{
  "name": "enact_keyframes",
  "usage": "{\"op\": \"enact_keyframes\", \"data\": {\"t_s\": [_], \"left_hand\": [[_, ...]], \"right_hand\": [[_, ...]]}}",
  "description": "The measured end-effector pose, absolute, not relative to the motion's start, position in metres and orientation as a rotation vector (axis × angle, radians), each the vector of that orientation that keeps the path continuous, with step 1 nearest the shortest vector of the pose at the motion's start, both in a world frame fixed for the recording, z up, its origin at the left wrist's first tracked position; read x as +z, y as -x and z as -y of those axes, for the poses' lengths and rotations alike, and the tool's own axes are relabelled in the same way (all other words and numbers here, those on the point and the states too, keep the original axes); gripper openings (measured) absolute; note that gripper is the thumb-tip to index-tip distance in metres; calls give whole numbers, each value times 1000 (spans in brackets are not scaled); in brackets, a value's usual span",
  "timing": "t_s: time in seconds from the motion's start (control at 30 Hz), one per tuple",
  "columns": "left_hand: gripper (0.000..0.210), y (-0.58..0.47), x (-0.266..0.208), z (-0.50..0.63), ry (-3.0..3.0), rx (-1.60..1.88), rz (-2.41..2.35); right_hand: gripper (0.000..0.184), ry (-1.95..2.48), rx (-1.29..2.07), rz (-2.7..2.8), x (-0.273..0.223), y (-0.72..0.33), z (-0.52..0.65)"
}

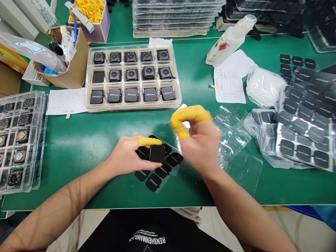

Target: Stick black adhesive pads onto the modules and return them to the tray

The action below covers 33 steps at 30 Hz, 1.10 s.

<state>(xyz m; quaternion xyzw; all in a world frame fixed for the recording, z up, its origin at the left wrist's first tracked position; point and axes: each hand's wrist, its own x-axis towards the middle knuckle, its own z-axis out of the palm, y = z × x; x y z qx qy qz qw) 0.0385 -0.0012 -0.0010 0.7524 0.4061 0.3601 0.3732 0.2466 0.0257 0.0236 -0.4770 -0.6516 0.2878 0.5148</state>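
My left hand (128, 154) grips a square black watch body (157, 153) by its edges, its dark glass face turned up. A yellow finger cot covers one finger of that hand. Under it lies a clear sheet of black stickers (153, 182) printed "HiFuture". To the right, my right hand (198, 134) is raised above the table, smeared by motion, with yellow cots on thumb and forefinger. Those two fingers are pinched together; a thin, faint edge shows by their tips, too unclear to name.
A tray of watch bodies (132, 107) stands behind my hands, its front row bearing "HiFuture" stickers. Another clear tray (43, 140) is at left. Crumpled clear film (231, 133), sticker sheets (304, 133) and a white bottle (228, 43) lie rightward. Stacked trays (173, 21) stand at the back.
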Motion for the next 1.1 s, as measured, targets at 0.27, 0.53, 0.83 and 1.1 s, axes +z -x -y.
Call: {"op": "enact_keyframes", "data": {"t_s": [0.27,0.53,0.83,1.1], "left_hand": [[48,-39,-4,0,-1756,887,-1335],[51,-42,-3,0,-1843,820,-1444],[50,-43,-5,2,-1838,904,-1405],[50,-45,-2,3,-1815,865,-1426]], "right_hand": [[37,1364,1632,1298,30,-255,-19],[48,1446,1689,1092,23,-243,-19],[44,1476,1679,1114,21,-242,-18],[40,1494,1704,1075,17,-242,-18]]}}
